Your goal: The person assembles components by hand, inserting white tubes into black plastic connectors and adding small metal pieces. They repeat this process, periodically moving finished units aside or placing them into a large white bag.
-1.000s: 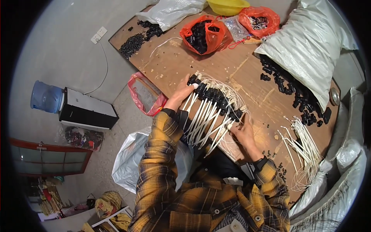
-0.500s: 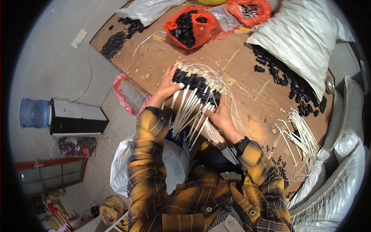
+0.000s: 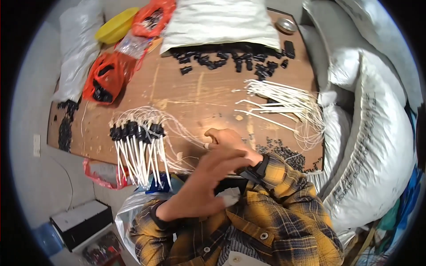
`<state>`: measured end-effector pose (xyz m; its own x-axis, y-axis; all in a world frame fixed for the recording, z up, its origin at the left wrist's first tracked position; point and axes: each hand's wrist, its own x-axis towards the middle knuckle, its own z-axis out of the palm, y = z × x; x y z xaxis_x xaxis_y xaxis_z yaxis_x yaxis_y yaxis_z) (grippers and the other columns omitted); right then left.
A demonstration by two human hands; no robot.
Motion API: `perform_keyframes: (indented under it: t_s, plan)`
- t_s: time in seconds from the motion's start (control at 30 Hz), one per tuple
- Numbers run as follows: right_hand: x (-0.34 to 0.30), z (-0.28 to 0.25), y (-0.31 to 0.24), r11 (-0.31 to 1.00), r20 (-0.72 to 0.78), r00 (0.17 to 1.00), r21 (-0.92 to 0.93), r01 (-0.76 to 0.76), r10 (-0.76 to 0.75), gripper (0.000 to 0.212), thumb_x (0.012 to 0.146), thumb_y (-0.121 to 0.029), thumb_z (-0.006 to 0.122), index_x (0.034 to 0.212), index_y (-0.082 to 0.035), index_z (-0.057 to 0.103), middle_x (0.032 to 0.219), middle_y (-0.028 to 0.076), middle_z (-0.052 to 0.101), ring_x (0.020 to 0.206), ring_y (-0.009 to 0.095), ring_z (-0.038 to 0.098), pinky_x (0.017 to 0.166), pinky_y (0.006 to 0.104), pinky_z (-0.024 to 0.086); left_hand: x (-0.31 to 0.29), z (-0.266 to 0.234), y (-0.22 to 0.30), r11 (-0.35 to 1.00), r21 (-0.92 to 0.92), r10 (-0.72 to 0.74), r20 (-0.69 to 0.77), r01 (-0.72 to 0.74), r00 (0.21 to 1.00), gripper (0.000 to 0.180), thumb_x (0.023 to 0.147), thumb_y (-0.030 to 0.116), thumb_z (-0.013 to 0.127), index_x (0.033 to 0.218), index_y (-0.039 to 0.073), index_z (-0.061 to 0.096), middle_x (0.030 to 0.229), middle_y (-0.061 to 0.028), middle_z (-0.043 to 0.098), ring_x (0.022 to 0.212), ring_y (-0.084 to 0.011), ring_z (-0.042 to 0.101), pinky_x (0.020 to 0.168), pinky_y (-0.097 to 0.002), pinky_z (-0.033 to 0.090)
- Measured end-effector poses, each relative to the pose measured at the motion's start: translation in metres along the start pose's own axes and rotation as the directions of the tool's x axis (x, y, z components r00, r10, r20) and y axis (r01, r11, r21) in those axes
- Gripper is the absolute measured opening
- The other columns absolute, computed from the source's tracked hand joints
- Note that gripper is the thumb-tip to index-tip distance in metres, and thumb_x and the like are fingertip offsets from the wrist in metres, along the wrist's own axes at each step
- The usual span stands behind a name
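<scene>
A row of black plastic pieces with white stick-like tubes and thin pale wires, one bundle [image 3: 137,133], lies at the left front of the table, its tubes hanging past the edge. My left hand [image 3: 202,184] is above my lap, fingers stretched and thumb apart, blurred and holding nothing; its thumb has a white covering. Beyond it, my right hand [image 3: 228,141] hovers low over the table's front, fingers loosely bent and apart from the white-tipped thumb, with the bundle's wire ends close by. To the right lies a loose pile of white tubes [image 3: 279,104] with wires.
A big white sack [image 3: 217,24] spills black plastic parts [image 3: 239,60] at the back. Red bags [image 3: 104,80] and a yellow basin [image 3: 116,25] stand at the back left. Small black bits [image 3: 282,150] are scattered at the right front. Full white sacks [image 3: 368,146] line the right side.
The bundle, held between both hands before, now rests on the table at the left, released. My left hand has drawn back toward my body. The view has turned to the right.
</scene>
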<state>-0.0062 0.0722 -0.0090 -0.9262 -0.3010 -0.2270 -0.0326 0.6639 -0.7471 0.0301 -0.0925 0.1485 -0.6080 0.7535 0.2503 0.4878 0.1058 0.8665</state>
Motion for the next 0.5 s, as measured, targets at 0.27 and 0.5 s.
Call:
perform_keyframes:
  t_s: [0.27, 0.5]
  plan:
    - [-0.042, -0.123, 0.075, 0.969, -0.495, 0.836, 0.181, -0.169, 0.238, 0.032, 0.078, -0.016, 0.058, 0.106, -0.005, 0.067, 0.074, 0.016, 0.066, 0.067, 0.029, 0.066, 0.064, 0.0378, 0.051, 0.114, 0.04, -0.175, 0.933, -0.063, -0.359, -0.158, 0.354, 0.92, 0.051, 0.077, 0.011, 0.064, 0.126, 0.003, 0.053, 0.12, -0.0148, 0.059, 0.113, -0.0304, 0.056, 0.097, -0.0392, 0.044]
    - [0.053, -0.241, 0.136, 0.888, -0.625, 0.752, -0.201, -0.413, 0.208, 0.039, 0.081, -0.01, 0.057, 0.119, -0.004, 0.06, 0.091, 0.016, 0.068, 0.085, 0.027, 0.065, 0.073, 0.0383, 0.05, 0.2, -0.042, -0.276, 0.676, 0.46, -0.175, -0.659, 0.576, 0.732, 0.048, 0.072, 0.014, 0.066, 0.118, 0.004, 0.057, 0.125, -0.0194, 0.052, 0.118, -0.0378, 0.045, 0.1, -0.0445, 0.037]
